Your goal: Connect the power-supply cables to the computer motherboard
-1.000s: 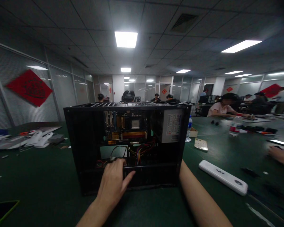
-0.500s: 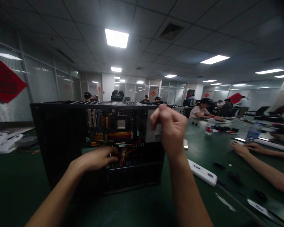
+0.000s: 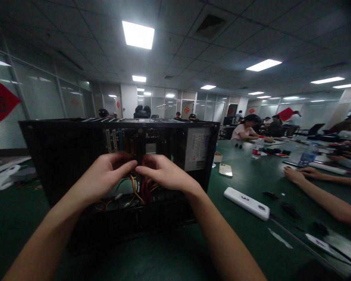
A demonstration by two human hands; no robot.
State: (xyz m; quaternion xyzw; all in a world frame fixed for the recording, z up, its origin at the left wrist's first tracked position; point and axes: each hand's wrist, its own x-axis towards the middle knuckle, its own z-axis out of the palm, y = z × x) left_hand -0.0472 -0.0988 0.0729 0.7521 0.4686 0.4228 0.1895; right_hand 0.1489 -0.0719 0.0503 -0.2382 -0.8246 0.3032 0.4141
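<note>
An open black computer case (image 3: 61,152) lies on its side on the green table (image 3: 163,257), with its motherboard and a silver power supply (image 3: 196,149) facing me. My left hand (image 3: 105,177) and my right hand (image 3: 163,173) meet in front of the opening. Both pinch a dark cable connector (image 3: 139,154) between their fingertips. A bundle of red, yellow and black wires (image 3: 139,189) runs down from it into the case.
A white bar marked 3 (image 3: 246,203) lies right of the case, with small dark parts beyond it. A phone (image 3: 226,170) and a water bottle (image 3: 256,150) lie farther back. Another person's forearm (image 3: 318,195) rests at the right. White parts (image 3: 1,173) sit at the far left.
My right hand dropped from a raised fist into the case opening. My left hand rose from the case floor to meet it, and the wire bundle is lifted between them.
</note>
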